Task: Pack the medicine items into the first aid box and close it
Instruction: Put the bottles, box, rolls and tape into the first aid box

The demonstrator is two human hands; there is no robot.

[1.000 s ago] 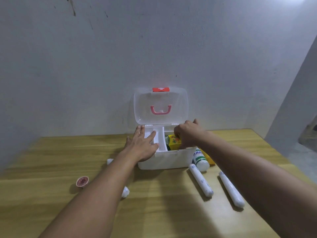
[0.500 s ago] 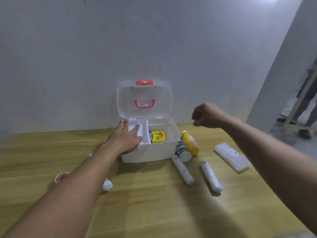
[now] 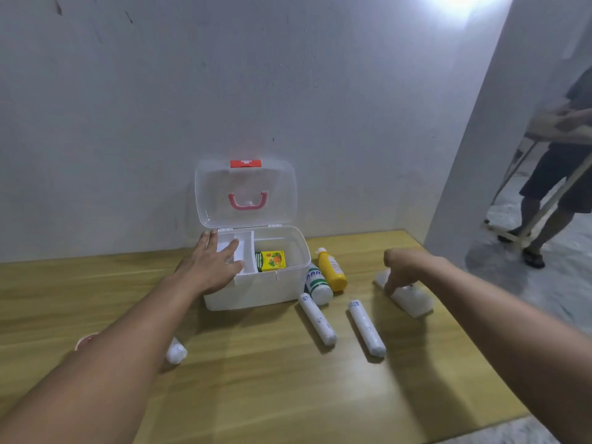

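Left hand (image 3: 209, 264) flat, fingers (image 3: 231, 248) spread wide across the white inner tray (image 3: 245, 262) at the left end of the white plastic first aid box (image 3: 256, 291), gripping nothing. Right hand (image 3: 402, 267) curled downward, fingertips (image 3: 389, 290) touching the top of a flat translucent white case (image 3: 408, 299) lying near the right edge of the light wooden table (image 3: 256, 379); cannot tell whether closed on it.

Box open, clear hinged lid (image 3: 245, 193) upright against the grey wall (image 3: 224, 91), pink handle and red latch showing. Inside the right compartment, one yellow-green carton (image 3: 270, 260), with room left around it.

Just beside the box's right wall, two bottles lying down: one white with green label (image 3: 317, 285), one yellow (image 3: 333, 270), touching each other. In front of them, two white wrapped rolls (image 3: 317, 318) (image 3: 366, 333), apart and roughly parallel. A third white roll (image 3: 175, 351) under the left forearm, beside one small red-rimmed cap (image 3: 84, 341). Broad bare tabletop in front. Beyond the right table edge, another person's legs (image 3: 544, 213).
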